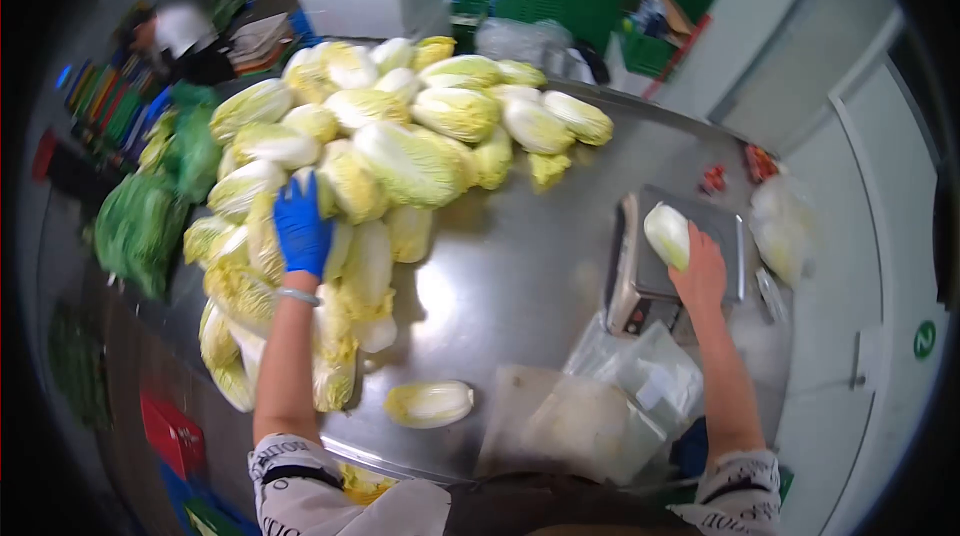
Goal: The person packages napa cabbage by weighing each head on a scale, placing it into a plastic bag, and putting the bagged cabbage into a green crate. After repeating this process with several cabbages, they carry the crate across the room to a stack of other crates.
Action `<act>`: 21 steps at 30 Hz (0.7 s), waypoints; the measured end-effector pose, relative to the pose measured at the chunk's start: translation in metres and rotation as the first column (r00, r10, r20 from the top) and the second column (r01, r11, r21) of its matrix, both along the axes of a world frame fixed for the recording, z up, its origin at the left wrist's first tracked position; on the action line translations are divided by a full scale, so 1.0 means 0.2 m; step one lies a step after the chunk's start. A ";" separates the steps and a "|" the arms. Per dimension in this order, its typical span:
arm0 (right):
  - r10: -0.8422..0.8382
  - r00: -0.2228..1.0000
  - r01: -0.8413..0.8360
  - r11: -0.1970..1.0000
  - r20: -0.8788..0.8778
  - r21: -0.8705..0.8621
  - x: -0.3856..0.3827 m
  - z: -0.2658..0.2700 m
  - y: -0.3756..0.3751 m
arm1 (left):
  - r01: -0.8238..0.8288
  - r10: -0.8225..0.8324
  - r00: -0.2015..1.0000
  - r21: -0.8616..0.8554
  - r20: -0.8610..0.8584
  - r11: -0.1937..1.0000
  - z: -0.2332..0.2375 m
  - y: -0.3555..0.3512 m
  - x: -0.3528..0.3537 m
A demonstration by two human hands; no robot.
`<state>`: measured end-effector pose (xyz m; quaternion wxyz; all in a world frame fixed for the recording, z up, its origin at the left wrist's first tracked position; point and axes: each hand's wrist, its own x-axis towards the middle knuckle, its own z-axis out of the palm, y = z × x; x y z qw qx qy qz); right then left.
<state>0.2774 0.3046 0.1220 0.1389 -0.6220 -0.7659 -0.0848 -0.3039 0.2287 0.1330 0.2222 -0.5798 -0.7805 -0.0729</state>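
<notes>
A large heap of napa cabbages [410,161] covers the left and back of the metal table [500,286]. My left hand [302,226], in a blue glove, rests on the heap with its fingers spread. At the right, my bare right hand [700,271] has its fingers around the lower end of a small cabbage [667,235], which is over the plate of a weighing scale [625,276]. One single cabbage [430,404] lies near the front edge of the table, apart from the heap.
Clear plastic bags [650,371] lie in front of the scale, beside a board [515,416]. Behind the heap is a white foam box [375,1] of purple produce. Green net sacks [140,231] are at the left. A person [180,36] is at the back left.
</notes>
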 end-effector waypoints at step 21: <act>-0.381 0.582 -0.167 0.809 -0.719 -0.563 0.38 -0.18 -0.17 | 0.112 0.062 -0.695 0.022 0.716 0.993 -0.15 -0.78 1.15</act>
